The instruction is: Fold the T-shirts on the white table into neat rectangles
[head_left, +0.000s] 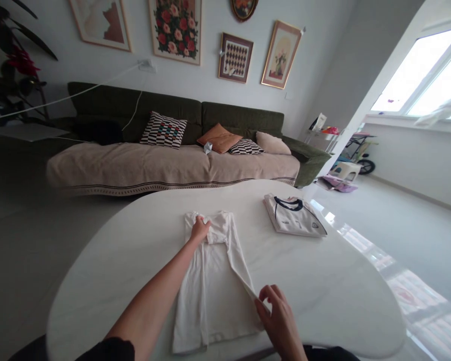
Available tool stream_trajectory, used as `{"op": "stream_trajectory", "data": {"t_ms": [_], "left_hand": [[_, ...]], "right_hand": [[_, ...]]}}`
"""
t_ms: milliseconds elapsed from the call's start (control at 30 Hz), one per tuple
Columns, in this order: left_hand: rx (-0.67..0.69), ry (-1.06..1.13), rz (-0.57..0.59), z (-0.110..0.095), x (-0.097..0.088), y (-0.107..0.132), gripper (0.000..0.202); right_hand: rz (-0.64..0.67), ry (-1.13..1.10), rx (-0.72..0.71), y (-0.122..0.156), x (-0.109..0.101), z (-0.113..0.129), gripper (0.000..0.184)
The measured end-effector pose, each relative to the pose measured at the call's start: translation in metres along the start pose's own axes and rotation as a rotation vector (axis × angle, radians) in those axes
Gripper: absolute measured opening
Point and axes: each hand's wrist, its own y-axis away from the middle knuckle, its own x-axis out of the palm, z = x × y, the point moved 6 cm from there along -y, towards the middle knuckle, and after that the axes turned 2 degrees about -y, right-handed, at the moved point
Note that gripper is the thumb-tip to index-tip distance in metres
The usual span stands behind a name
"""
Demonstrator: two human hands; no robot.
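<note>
A white long-sleeved shirt (225, 296) lies on the table, its sleeves laid lengthwise over the body and its upper end toward the sofa. My left hand (200, 229) reaches across to that upper end, with its fingers closed on the fabric. Near the lower right edge of the shirt, my right hand (276, 313) pinches the end of the right sleeve between thumb and fingers. To the right, a folded white jersey (295, 216) with a dark collar rests apart from both hands.
The white table (116, 281) has a rounded, wavy edge. Behind it stands a green sofa (244, 115) with a beige cover and several cushions. A white stool (345, 171) and other items are on the floor at right, near a window.
</note>
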Motion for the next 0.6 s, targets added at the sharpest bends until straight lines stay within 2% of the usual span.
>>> {"op": "stream_trajectory", "data": {"t_ms": [100,200,267,367,467,600], "left_hand": [[0.022,0.107,0.017,-0.006,0.005,-0.005,0.036],[0.070,0.196,0.076,-0.009,0.009,-0.005,0.031],[0.099,0.231,0.102,-0.010,0.009,-0.005,0.033],[0.141,0.227,0.102,-0.008,0.005,-0.004,0.044],[0.179,0.167,0.056,-0.003,0.001,-0.004,0.052],[0.218,0.037,-0.024,0.000,-0.006,-0.002,0.051]], "right_hand": [[0.068,0.002,-0.202,0.012,0.021,0.028,0.012],[0.170,0.071,-0.294,0.025,0.045,0.040,0.014],[0.198,0.052,-0.295,0.028,0.050,0.040,0.018],[0.210,-0.034,-0.257,0.026,0.045,0.039,0.034],[0.238,-0.055,-0.211,0.023,0.042,0.037,0.028],[0.292,-0.072,-0.205,0.022,0.042,0.036,0.024]]}}
